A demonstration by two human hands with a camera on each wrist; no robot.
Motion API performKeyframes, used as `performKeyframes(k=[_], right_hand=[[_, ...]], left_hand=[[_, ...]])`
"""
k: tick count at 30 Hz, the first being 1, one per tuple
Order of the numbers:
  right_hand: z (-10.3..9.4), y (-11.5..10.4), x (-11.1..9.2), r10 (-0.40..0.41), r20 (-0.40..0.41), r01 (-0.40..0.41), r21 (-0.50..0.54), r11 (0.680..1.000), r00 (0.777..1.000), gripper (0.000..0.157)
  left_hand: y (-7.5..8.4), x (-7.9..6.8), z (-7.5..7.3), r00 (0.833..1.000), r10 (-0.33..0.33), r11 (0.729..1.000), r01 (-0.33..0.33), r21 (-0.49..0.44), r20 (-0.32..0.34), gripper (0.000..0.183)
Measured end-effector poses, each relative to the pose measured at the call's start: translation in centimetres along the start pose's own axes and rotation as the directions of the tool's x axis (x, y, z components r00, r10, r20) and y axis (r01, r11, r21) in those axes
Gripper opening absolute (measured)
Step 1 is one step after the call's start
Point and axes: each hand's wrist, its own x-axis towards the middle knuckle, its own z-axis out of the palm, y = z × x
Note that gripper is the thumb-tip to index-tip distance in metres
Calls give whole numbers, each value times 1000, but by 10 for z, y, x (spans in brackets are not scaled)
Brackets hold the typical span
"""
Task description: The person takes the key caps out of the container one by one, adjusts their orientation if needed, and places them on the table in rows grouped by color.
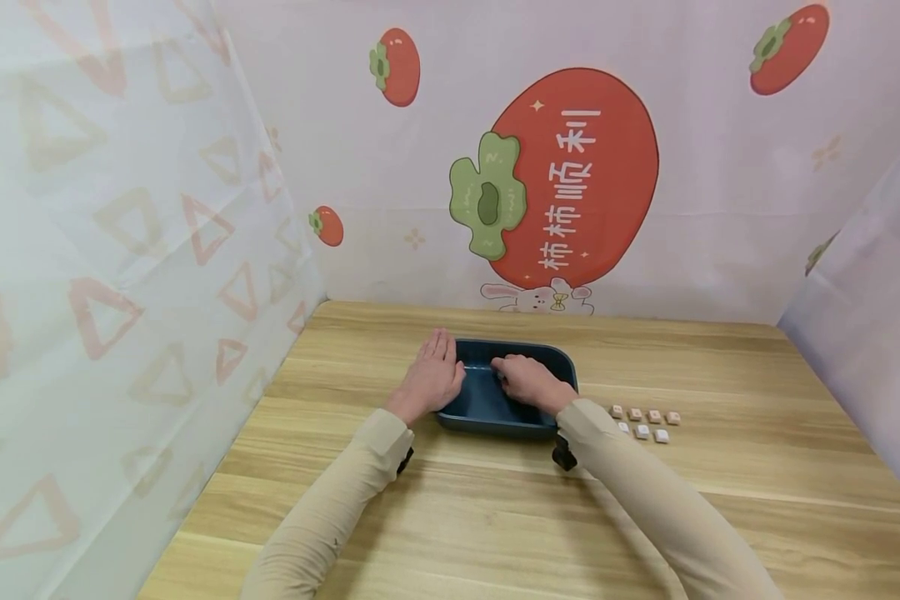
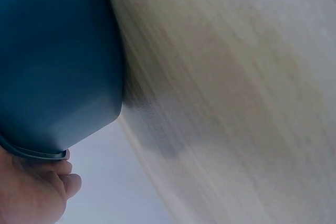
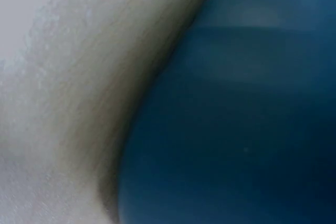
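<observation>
A dark blue rectangular tray [image 1: 487,412] with rounded corners and raised walls lies on the wooden table. My left hand [image 1: 429,377] rests on its left rim, fingers straight and pointing away, thumb over the edge. In the left wrist view, fingertips [image 2: 65,177] show at the rim, beside the tray's smooth blue outer wall [image 2: 68,66]. My right hand [image 1: 528,381] reaches over the right side into the tray, its fingers curled near the inner floor. I cannot tell whether they hold something. The right wrist view shows the blue tray wall [image 3: 226,129], with the right hand out of sight.
Several small white and pinkish cubes [image 1: 642,432] with marks on top stand in two rows right of the tray, partly behind the right sleeve [image 1: 607,442]. Printed cloth [image 1: 390,167] hangs behind the wooden table [image 1: 465,517] and along both sides.
</observation>
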Motion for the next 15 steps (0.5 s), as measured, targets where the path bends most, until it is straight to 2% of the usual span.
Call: performKeyframes(k=[8, 15], right_hand=[[-1, 1, -2, 35, 9, -36, 56, 998, 999, 10], [-10, 1, -9, 74, -2, -73, 129, 989, 997, 8]], left_hand=[[1, -1, 1, 1000, -2, 1000, 2, -7, 3, 62], [1, 0, 0, 1000, -8, 1000, 8, -14, 4, 63]])
